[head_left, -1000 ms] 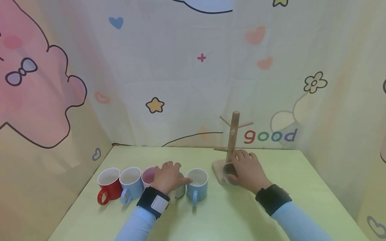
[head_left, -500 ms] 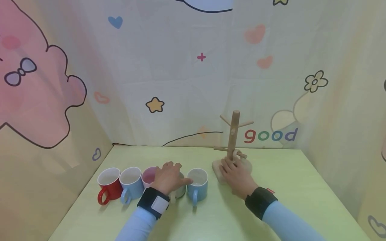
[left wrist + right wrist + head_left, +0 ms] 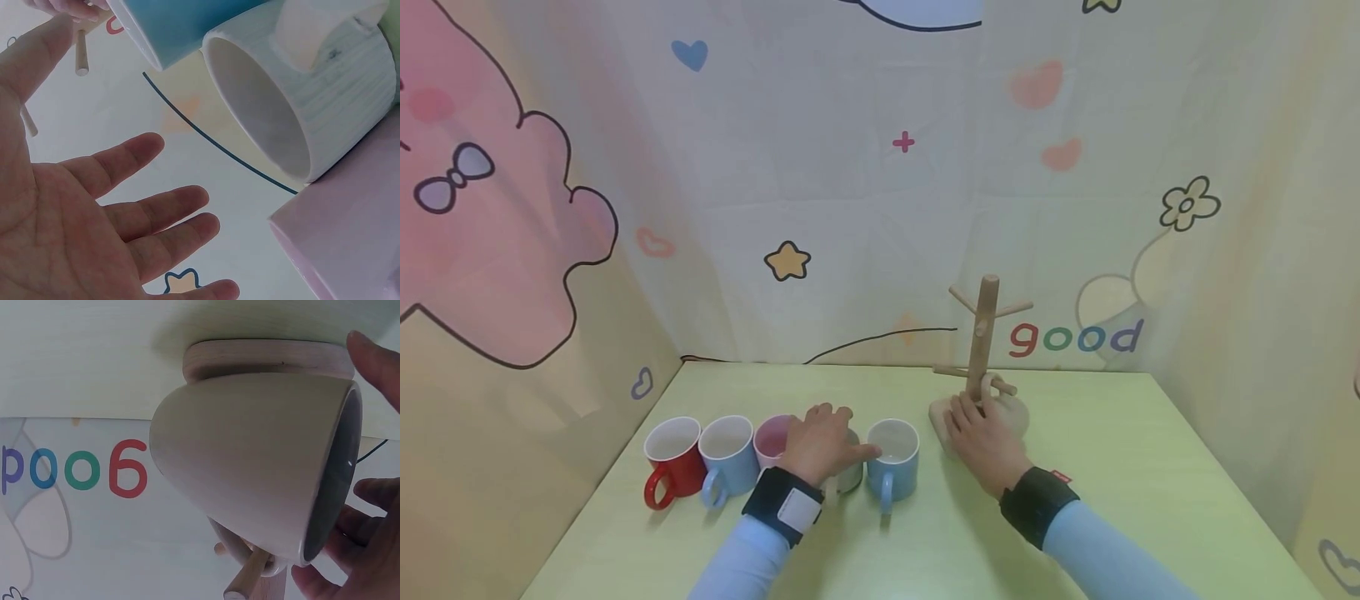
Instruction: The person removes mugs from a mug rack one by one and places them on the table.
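Note:
A cream mug (image 3: pixel 250 462) hangs sideways by its handle from a lower peg (image 3: pixel 247 575) of the wooden mug tree (image 3: pixel 982 350). Beside its dark opening is my right hand (image 3: pixel 988 442), thumb and fingers spread apart; in the right wrist view the fingertips lie close to the rim, and contact is hard to tell. My left hand (image 3: pixel 822 446) hovers over the mug row with fingers extended, holding nothing. Below and around it stand a pink mug (image 3: pixel 771 439), a whitish streaked mug (image 3: pixel 337 94) and a blue mug (image 3: pixel 181 25). The left hand partly covers the pink and streaked mugs in the head view.
A red mug (image 3: pixel 676 467) and a light blue mug (image 3: pixel 734 462) stand at the row's left end, handles toward me. The tree's upper pegs (image 3: pixel 1015 308) stick out bare. A printed curtain (image 3: pixel 850 208) rises behind the table (image 3: pixel 1112 467).
My right hand brought the cream mug onto the lower peg, then drew slightly left and toward me; the mug now hangs there. The left hand stayed in place.

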A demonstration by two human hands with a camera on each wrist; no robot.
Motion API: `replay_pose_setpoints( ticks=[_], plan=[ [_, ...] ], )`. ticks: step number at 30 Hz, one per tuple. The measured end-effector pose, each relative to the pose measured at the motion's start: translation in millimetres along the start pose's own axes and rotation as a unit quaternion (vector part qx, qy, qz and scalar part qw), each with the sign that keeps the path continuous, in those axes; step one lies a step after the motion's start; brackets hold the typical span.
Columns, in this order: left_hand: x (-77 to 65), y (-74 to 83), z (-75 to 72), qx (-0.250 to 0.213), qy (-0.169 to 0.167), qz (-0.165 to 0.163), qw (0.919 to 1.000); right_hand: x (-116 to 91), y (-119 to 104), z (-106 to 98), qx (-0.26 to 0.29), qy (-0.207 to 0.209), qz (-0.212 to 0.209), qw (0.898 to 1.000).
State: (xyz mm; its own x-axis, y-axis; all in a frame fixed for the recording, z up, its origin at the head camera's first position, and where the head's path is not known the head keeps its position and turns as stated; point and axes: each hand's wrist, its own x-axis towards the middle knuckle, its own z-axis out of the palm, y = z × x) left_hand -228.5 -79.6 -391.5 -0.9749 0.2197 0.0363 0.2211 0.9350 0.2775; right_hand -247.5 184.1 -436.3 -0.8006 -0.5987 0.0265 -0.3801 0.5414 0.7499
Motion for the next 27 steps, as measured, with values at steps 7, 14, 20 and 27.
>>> replay_pose_setpoints(
  ticks=[7,14,20,27],
  plan=[
    [-1.3,0.1,-0.1,0.004,0.001,0.004,1.0,0.1,-1.8,3.7,-0.005,0.004,0.0,1.0],
    [-0.9,-0.3,0.0,-0.001,0.003,0.004,1.0,0.3,-1.2,5.2,-0.011,-0.006,-0.005,1.0],
    [-0.7,-1.1,0.9,0.005,0.002,0.004,1.0,-0.9,-1.4,5.1,-0.025,-0.003,0.0,1.0],
    [-0.4,-0.9,1.4,0.004,0.001,0.003,1.0,-3.4,-3.7,4.3,-0.017,-0.013,0.017,1.0]
  ],
)
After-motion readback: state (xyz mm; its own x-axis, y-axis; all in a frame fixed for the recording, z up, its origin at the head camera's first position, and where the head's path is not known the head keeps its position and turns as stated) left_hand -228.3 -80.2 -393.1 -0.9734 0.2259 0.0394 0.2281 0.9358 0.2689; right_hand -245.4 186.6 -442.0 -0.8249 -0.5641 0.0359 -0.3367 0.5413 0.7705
